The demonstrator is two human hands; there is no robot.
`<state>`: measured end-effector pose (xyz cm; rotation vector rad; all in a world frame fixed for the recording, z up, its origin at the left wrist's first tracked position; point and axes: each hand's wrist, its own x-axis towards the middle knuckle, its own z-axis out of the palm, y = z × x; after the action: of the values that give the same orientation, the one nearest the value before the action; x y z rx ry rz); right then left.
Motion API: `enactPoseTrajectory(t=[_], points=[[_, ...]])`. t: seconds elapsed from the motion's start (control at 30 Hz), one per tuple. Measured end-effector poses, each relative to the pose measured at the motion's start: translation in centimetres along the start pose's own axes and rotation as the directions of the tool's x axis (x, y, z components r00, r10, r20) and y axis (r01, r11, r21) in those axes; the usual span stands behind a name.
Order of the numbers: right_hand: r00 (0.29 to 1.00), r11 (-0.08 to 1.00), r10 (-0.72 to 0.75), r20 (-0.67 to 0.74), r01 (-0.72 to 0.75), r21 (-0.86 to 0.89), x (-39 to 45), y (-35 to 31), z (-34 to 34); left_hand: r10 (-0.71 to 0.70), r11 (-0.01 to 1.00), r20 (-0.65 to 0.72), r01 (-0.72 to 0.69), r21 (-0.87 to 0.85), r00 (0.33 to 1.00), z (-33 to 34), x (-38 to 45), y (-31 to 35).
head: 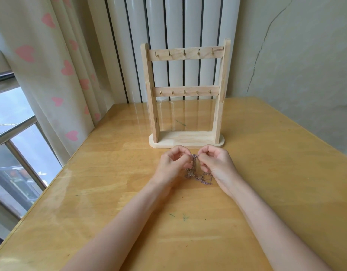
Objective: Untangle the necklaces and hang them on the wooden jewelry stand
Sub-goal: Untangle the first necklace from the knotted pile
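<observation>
Two hands (173,165) (215,163) pinch necklaces (200,176) | glossy wooden table (90,192); heart-print curtain (57,65)

The necklaces (198,173) I pinched were silvery with a pinkish-purple tint, against a honey-yellow glossy table (110,192) marked with small green scribbles. The jewelry stand (185,94) was pale natural wood with brass-coloured hooks (184,52). The curtain (51,65) was cream, patterned with pink hearts.
</observation>
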<state>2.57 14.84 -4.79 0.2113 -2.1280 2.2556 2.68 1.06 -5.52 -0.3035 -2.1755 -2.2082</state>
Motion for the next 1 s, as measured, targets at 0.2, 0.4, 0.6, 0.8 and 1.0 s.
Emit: enactPoseTrajectory(t=[0.2,0.4,0.6,0.8,1.0], points=[[0.995,0.996,0.046,0.091,-0.053,0.074,0.0,0.0,-0.1,0.061,0.997,-0.054,-0.059,0.04,0.997,-0.5,0.2,-0.1],[0.985,0.995,0.099,0.14,-0.1,0.001,0.0,0.0,-0.6,0.17,0.965,-0.024,-0.162,0.204,0.985,-0.7,0.4,0.1],[0.987,0.979,0.119,0.105,-0.099,-0.178,-0.1,0.0,-0.5,0.248,0.84,0.145,-0.287,0.461,0.958,-1.2,0.5,-0.4],[0.997,0.991,0.08,0.013,-0.078,-0.106,0.0,0.2,0.0,0.263,0.871,0.104,-0.282,0.401,0.959,-0.7,0.6,-0.3],[0.982,0.968,0.163,0.096,-0.178,0.175,0.4,0.2,-0.3,0.197,0.954,0.135,-0.222,0.203,0.971,-1.1,0.5,0.4]])
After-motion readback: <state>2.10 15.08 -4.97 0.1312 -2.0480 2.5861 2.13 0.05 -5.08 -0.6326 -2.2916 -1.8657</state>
